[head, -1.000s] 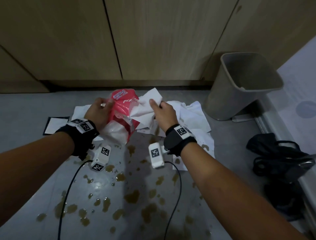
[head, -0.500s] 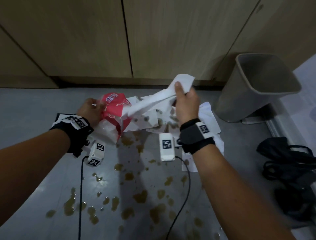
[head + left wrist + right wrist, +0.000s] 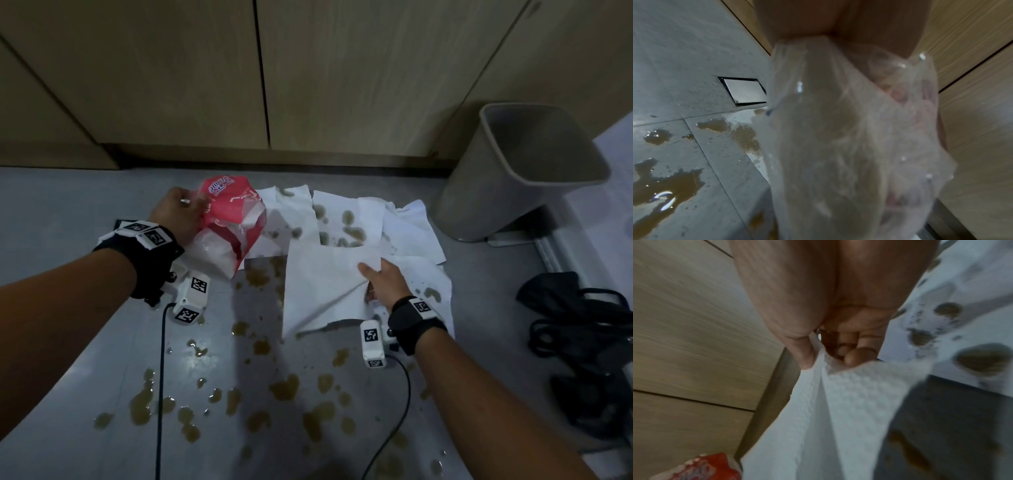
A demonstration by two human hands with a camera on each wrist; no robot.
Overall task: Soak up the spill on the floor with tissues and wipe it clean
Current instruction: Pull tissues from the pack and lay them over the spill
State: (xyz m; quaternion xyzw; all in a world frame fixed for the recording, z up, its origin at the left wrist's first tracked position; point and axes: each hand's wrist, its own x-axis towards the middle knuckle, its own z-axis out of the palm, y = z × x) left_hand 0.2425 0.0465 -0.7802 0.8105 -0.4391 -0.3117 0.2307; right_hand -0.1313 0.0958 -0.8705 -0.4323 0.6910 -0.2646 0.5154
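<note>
Spill: brown liquid (image 3: 284,387) lay in scattered drops and pools on the grey floor (image 3: 68,205), thickest nearest the person, well apart from the sheets already down by the cabinets.
Left puddles: the largest pools (image 3: 663,186) sat at the left, not yet covered; they called for the next sheets.
Left hand: the left hand (image 3: 178,214) grasped the pink tissue pack (image 3: 233,222), lifted and tilted just beside the laid sheets. It was best kept raised, since its plastic looked close to a wet patch in the left wrist view, though blur made contact hard to judge.
Cable: a black wrist-camera lead (image 3: 159,377) ran across the wet patch; it was worth keeping out of the liquid.
Fresh tissue: a clean white sheet (image 3: 325,287) hung spread above drops in the middle of the floor.
Right hand: the right hand (image 3: 385,282) pinched that sheet by its right edge between thumb and fingers (image 3: 857,356).
Doing it well: the sheet was probably best lowered flat and open, overlapping the laid ones slightly, then let go rather than dragged, so it could soak before any wiping.
Laid tissues: several sheets (image 3: 346,219) lay flat beyond it, blotched brown where they had drawn liquid up.
Risk: a wet sheet would likely tear if rubbed too soon.
Bin: a grey waste bin (image 3: 513,178) stood at the right, near the sheets, handy for soaked ones.
</note>
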